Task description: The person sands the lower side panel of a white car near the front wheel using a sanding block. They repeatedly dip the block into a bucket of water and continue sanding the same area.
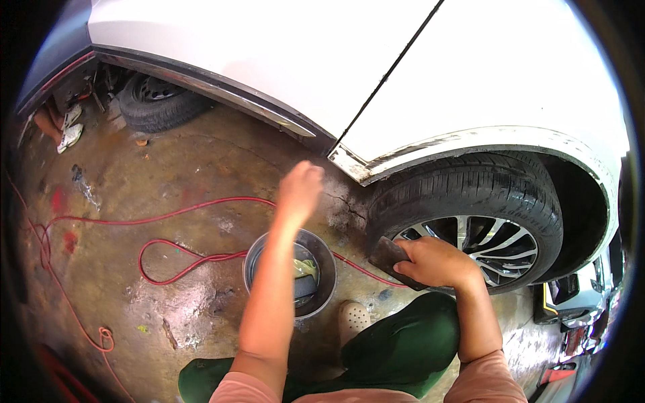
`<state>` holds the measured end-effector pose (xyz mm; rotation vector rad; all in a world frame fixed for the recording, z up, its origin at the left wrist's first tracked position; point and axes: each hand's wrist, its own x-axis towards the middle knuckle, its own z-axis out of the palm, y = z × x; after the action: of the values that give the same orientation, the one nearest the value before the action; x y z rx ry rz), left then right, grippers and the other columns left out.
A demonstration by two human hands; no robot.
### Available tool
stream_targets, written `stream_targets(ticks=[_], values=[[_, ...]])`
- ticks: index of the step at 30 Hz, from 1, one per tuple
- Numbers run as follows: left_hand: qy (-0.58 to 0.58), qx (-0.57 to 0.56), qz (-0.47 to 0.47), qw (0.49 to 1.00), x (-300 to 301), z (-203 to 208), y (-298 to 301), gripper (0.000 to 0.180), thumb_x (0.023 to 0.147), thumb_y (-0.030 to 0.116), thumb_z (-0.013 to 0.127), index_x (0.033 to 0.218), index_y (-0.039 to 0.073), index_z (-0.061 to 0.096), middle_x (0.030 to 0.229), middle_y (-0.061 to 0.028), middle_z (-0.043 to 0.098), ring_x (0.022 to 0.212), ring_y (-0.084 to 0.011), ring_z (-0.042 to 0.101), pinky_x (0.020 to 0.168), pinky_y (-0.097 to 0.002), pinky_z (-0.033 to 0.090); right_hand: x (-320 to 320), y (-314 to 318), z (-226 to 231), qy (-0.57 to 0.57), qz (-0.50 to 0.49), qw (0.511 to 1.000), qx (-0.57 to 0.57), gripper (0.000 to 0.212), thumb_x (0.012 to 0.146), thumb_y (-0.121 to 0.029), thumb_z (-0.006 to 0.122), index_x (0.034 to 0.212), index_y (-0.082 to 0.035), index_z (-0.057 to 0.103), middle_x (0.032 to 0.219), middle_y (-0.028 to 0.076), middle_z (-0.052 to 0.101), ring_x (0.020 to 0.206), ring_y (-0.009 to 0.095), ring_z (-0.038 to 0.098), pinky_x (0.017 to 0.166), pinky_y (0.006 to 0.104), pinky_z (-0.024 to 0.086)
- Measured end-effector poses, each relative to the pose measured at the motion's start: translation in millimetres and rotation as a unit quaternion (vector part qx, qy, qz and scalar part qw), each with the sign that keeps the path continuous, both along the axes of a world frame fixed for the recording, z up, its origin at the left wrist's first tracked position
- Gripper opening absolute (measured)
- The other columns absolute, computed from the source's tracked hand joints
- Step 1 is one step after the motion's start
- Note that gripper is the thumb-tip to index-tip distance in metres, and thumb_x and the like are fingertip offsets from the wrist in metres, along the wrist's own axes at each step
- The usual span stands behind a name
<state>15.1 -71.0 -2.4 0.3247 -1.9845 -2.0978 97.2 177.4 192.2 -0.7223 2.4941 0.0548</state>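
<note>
My left hand is raised over the floor, near the lower corner of the white car's panel. Motion smears its fingers, and nothing can be made out in them. In my right hand is a dark, flat, sheet-like piece, gripped between thumb and fingers in front of the car's wheel. Beneath my left forearm, partly covered by it, stands a metal basin. Inside are a yellowish-green crumpled thing and a dark block. The wheel arch trim looks scuffed along its edge.
A red hose loops over the wet concrete floor and passes by the basin. At the far left, a loose tyre lies partly under the car, near another person's shoes. Another vehicle stands at the right.
</note>
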Motion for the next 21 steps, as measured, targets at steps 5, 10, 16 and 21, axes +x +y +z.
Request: stream_targets(ticks=[5, 10, 16, 21], values=[[-0.074, -0.37, 0.166, 0.911, 24, -107, -96, 0.033, 0.095, 0.025, 0.067, 0.119, 0.002, 0.067, 0.115, -0.0211, 0.072, 0.099, -0.0338, 0.07, 0.089, -0.0446, 0.054, 2, -4, -3, -0.001, 0.043, 0.997, -0.057, 0.038, 0.094, -0.025, 0.066, 0.122, 0.001, 0.063, 0.091, 0.028, 0.072, 0.095, 0.047, 0.068, 0.084, 0.0547, 0.053], [-0.267, -0.208, -0.122, 0.933, 20, -98, -130, 0.08, 0.087, 0.029, 0.079, 0.155, 0.008, 0.042, 0.163, -0.0252, 0.03, 0.149, -0.0416, 0.032, 0.119, -0.0512, 0.032, 3, -11, 4, -0.008, 0.047, 0.997, -0.063, 0.035, 0.095, -0.024, 0.065, 0.12, -0.001, 0.063, 0.09, 0.027, 0.071, 0.092, 0.046, 0.069, 0.082, 0.055, 0.052], [-0.197, -0.38, -0.022, 0.904, 42, -54, -63, 0.096, 0.087, 0.034, 0.079, 0.164, 0.009, 0.028, 0.174, -0.0215, 0.0, 0.16, -0.0448, 0.003, 0.126, -0.0582, 0.017, 8, -22, 8, -0.017, 0.06, 0.996, -0.063, 0.033, 0.094, -0.023, 0.066, 0.119, -0.001, 0.063, 0.089, 0.026, 0.072, 0.09, 0.046, 0.069, 0.08, 0.0547, 0.052], [-0.11, -0.273, -0.146, 0.945, 42, -34, -69, 0.054, 0.091, 0.035, 0.075, 0.133, 0.004, 0.063, 0.135, -0.022, 0.06, 0.125, -0.0329, 0.058, 0.104, -0.0485, 0.046, 9, -22, 5, -0.009, 0.056, 0.996, -0.069, 0.035, 0.095, -0.024, 0.066, 0.121, -0.002, 0.063, 0.089, 0.027, 0.072, 0.09, 0.046, 0.069, 0.079, 0.0544, 0.053]])
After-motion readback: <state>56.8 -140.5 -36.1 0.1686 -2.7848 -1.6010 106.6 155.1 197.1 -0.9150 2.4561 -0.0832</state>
